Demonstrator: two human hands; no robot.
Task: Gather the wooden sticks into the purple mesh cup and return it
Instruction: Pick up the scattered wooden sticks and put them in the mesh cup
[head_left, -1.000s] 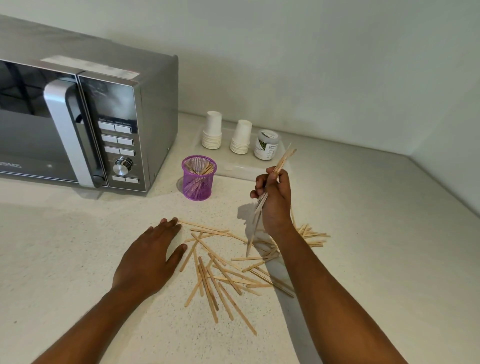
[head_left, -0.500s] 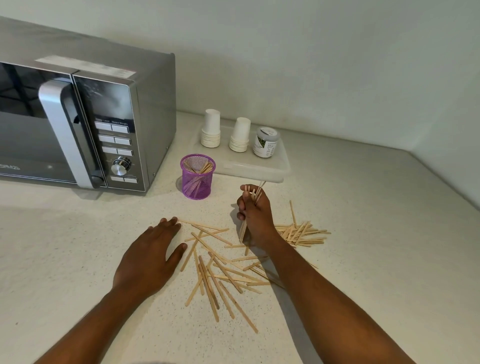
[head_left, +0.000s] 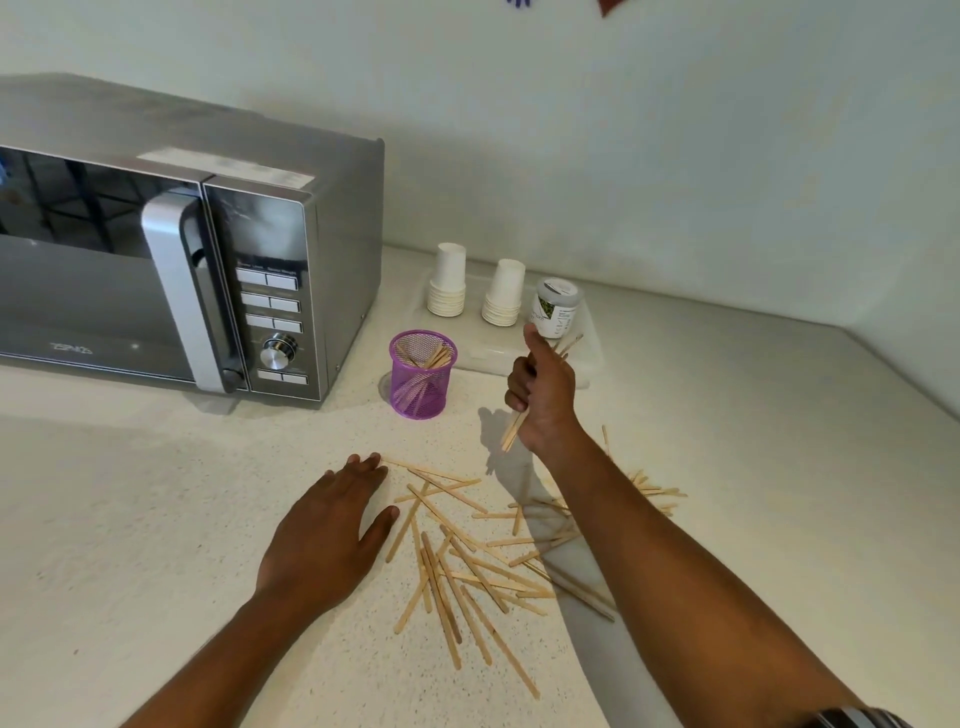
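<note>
The purple mesh cup (head_left: 422, 375) stands upright on the counter beside the microwave, with several wooden sticks leaning inside it. My right hand (head_left: 543, 395) is raised just right of the cup, fist closed around a small bundle of wooden sticks (head_left: 513, 430) that poke out above and below the fingers. My left hand (head_left: 328, 535) lies flat and open on the counter, fingers together, at the left edge of a scattered pile of loose sticks (head_left: 467, 566). More loose sticks (head_left: 655, 492) lie right of my right forearm.
A silver microwave (head_left: 197, 275) fills the left back. Behind the cup a white tray (head_left: 582, 364) holds two stacks of paper cups (head_left: 448, 287) and a small jar (head_left: 555, 306). The wall corner closes the right back.
My right hand went down to the pile with its sticks, then rose again toward the cup's right side. The left hand stayed flat. The camera tilted up slightly.
</note>
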